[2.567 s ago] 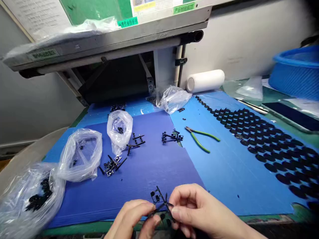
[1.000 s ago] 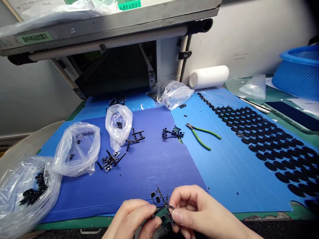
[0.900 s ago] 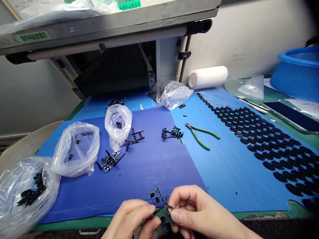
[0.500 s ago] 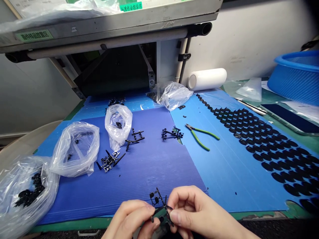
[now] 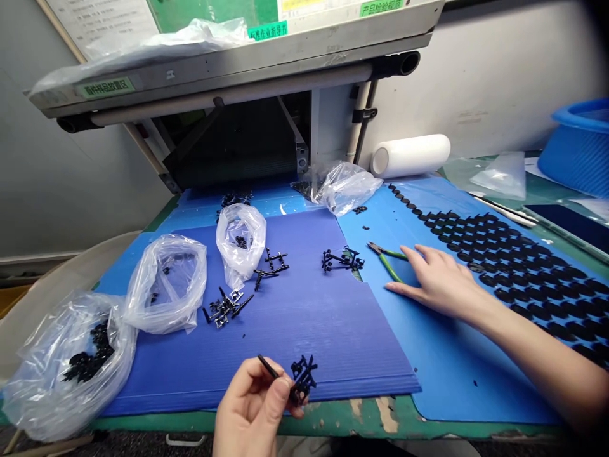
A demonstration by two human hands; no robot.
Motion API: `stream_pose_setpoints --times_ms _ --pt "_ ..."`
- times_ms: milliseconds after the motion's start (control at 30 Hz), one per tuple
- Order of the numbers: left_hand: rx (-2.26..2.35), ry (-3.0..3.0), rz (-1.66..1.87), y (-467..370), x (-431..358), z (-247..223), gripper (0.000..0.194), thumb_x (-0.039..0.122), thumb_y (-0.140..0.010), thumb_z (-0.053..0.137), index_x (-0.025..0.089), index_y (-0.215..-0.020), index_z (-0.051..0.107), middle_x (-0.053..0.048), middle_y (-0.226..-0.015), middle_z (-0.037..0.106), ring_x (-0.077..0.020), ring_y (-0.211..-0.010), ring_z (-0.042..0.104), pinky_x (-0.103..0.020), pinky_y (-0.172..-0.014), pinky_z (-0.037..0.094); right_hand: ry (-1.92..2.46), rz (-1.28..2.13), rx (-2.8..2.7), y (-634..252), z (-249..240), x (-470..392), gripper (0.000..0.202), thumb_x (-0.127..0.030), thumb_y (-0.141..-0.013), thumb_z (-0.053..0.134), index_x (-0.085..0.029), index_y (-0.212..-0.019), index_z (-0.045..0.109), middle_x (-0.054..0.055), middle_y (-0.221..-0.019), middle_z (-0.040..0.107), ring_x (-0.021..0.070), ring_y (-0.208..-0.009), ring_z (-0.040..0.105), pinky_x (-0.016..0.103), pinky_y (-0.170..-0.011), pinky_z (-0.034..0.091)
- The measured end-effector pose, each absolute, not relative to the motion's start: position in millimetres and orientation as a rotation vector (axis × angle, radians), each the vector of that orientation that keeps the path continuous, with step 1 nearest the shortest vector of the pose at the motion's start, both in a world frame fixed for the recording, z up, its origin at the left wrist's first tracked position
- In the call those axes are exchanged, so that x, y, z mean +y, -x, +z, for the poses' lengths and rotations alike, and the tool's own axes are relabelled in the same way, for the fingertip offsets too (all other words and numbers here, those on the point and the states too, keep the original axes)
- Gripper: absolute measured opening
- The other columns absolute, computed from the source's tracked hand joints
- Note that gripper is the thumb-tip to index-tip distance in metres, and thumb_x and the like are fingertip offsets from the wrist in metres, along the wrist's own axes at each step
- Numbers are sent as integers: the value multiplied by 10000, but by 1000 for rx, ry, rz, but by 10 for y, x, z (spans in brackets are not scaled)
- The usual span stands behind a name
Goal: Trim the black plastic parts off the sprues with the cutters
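My left hand (image 5: pixel 261 400) pinches a black plastic sprue part (image 5: pixel 304 374) above the front edge of the mat. My right hand (image 5: pixel 435 279) is over the green-handled cutters (image 5: pixel 391 265), thumb and fingers spread on either side of the handles, with the metal jaws showing to the left. Black sprue pieces lie in small groups on the purple mat (image 5: pixel 314 324): one (image 5: pixel 341 260) left of the cutters, another (image 5: pixel 228 307) near the bags, and a third (image 5: pixel 271 266) beside the middle bag.
Three open plastic bags (image 5: pixel 166 285) with black parts stand at the left. Rows of black discs (image 5: pixel 518 260) cover the right side. A clear bag (image 5: pixel 345 187), a white roll (image 5: pixel 412 155) and a blue basket (image 5: pixel 578 149) are farther back, below and beside a metal shelf (image 5: pixel 323 47).
My right hand has let go of the black part and moved up and right to the cutters. My left hand keeps the part, now farther left. The view has shifted slightly.
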State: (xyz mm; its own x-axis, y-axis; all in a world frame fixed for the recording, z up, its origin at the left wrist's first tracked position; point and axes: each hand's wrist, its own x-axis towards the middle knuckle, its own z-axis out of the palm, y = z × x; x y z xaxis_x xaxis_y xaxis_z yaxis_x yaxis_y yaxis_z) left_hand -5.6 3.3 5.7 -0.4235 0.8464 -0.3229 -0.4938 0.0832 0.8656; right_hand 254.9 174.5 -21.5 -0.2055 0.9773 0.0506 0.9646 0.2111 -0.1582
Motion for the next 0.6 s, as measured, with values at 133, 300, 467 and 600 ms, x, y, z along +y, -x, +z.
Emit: stream_pose_setpoints --times_ms 133,300,467,600 --pt "1040 -34 1387 71 80 35 250 212 -438 830 156 -602 651 14 -464 602 -89 -424 582 -131 -389 458 1947 78 -2457 -2689 -349 1909 724 -642 -701 445 -85 -1163 459 254 -1105 526 425 -1025 462 501 -737 408" --pt "902 218 1283 64 58 -34 97 93 -577 758 135 -636 693 -47 -512 658 -78 -440 604 -138 -449 503 1965 58 -2541 -2685 -288 1932 675 -622 -716 429 -73 -1106 486 246 -990 549 395 -914 512 437 -700 408" --pt "933 373 1268 32 66 -19 432 20 -872 306 86 -637 663 -66 -525 656 -86 -466 628 -149 -437 518 2013 172 -2538 -2691 -191 1957 625 -562 -712 480 -47 -1063 530 233 -910 567 335 -791 564 367 -646 407" --pt "944 414 1272 15 83 12 387 30 -872 320 60 -647 633 -70 -554 648 -91 -468 627 -149 -421 522 2099 324 -2455 -2763 -92 1939 515 -480 -691 520 -51 -964 599 227 -855 625 308 -723 590 359 -597 401"
